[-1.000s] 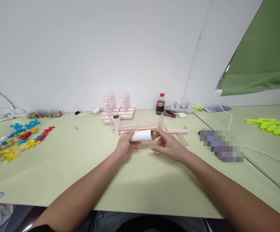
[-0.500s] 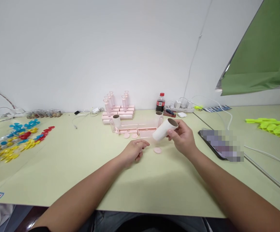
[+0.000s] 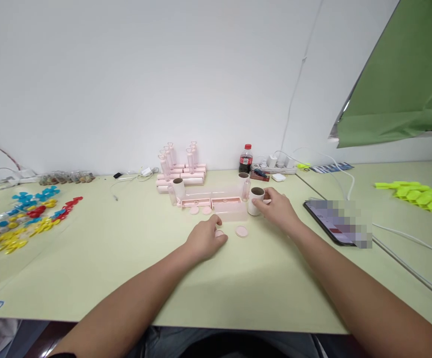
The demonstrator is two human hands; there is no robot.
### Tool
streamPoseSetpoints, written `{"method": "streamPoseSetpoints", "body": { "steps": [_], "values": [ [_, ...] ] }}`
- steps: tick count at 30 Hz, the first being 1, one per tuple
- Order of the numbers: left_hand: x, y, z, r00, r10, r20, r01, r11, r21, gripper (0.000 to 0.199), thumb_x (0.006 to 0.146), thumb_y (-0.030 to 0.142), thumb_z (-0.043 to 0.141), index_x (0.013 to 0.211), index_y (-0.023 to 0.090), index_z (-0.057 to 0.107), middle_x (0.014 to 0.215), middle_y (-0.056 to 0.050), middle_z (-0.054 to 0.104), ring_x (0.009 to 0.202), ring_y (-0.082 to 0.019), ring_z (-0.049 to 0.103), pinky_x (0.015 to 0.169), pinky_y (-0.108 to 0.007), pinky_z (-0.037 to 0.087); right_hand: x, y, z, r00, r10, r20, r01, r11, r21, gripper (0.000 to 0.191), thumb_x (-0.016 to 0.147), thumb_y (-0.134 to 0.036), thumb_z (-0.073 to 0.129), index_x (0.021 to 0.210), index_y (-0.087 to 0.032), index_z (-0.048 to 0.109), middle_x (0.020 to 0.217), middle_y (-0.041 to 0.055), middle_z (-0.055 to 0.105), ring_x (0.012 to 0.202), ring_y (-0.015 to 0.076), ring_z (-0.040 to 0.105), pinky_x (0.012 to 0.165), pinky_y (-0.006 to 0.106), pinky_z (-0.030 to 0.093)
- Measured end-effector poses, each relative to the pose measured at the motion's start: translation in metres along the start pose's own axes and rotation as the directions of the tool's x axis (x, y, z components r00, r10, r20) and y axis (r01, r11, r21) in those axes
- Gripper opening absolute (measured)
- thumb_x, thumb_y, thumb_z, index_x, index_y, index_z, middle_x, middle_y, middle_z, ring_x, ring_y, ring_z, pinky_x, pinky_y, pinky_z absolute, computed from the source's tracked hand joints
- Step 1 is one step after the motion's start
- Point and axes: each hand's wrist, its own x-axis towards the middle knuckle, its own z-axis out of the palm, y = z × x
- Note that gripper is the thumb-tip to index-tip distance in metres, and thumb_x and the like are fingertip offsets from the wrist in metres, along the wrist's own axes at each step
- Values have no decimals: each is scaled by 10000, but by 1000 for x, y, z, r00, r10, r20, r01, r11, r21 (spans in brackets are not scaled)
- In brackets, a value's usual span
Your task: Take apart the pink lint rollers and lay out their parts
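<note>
My right hand (image 3: 275,206) grips a white cardboard tube (image 3: 255,205), which stands upright on the table. My left hand (image 3: 205,238) rests on the table with thumb and fingers apart, touching or just over a pale pink disc (image 3: 219,233). Another pink disc (image 3: 241,231) lies between the hands. Beyond them is an open pink tray (image 3: 226,201) with clear covers, and two small pink discs (image 3: 200,210) lie before it. White tubes stand at its left (image 3: 179,187) and right (image 3: 243,178) ends, beside small clear bottles.
Pink boxes and heart-topped bottles (image 3: 182,171) stand near the wall. A cola bottle (image 3: 245,159) and a power strip (image 3: 279,166) are behind. A phone (image 3: 329,223) lies right, yellow-green pieces (image 3: 417,194) farther right, coloured plastic parts (image 3: 37,214) left.
My right hand has lowered the tilted tube and it now stands upright on the table. My left hand has shifted slightly and its thumb and fingers have spread round a disc.
</note>
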Motion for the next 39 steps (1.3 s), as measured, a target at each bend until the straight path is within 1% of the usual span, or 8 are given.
{"method": "streamPoseSetpoints", "body": {
  "steps": [7,13,20,24,27,30,34,39],
  "values": [
    [3,-4,-3,999,15,-38,-13,999,35,414,798,543,585,1059,228,522,772,-21,634,705,-226,598,570,-284,344,1,2,5,997,27,71,-36,991,127,304,776,-442,614,970,-215,554,897,49,683,711,192,651,617,316,492],
    [-3,3,-3,992,126,-12,-124,986,113,352,798,434,619,1084,231,589,1052,-66,637,887,-245,622,682,-307,437,0,1,8,996,8,94,-24,985,169,320,766,-444,633,965,-216,527,882,53,682,695,196,657,573,307,493],
    [-1,1,-1,983,176,55,-183,972,145,248,875,345,522,1022,219,678,1030,-56,652,851,-208,638,719,-306,459,-3,-1,9,991,18,135,-32,994,104,400,780,-516,594,1026,-230,463,939,45,660,711,189,638,618,307,463],
    [2,-2,-1,982,187,32,-189,968,166,274,897,321,477,1050,220,681,1020,-59,656,833,-209,636,708,-315,457,-4,-7,1,1000,-9,-25,10,1000,6,472,763,-566,585,1056,-210,481,1043,91,630,780,206,613,658,322,437],
    [3,-3,0,983,185,14,-184,967,178,281,899,322,476,1074,221,671,1013,-62,657,842,-217,636,703,-317,456,-9,-15,-8,992,-80,-102,79,997,-19,329,800,-538,544,865,-216,524,860,37,628,684,177,555,625,301,391],
    [5,-4,0,983,183,11,-182,965,188,277,900,338,483,1085,229,659,982,-57,650,846,-220,634,702,-316,460,-18,-23,-11,973,-192,129,194,981,-2,313,825,-460,514,634,-216,466,616,-15,532,594,152,480,559,274,328],
    [6,-3,-2,988,147,-37,-135,964,228,353,878,383,537,1200,256,605,1086,-61,589,876,-221,630,749,-330,490,-29,-25,-4,849,-231,475,299,952,-72,215,777,-344,556,614,-208,525,606,-21,557,574,146,484,547,270,289],
    [4,2,-5,981,156,-118,-120,956,269,518,839,406,600,1336,288,512,1351,-92,433,1030,-259,615,861,-388,512,-30,-17,2,780,-162,605,292,949,-123,96,732,-318,618,721,-224,606,663,-1,634,546,155,521,523,273,294]
  ]
}}
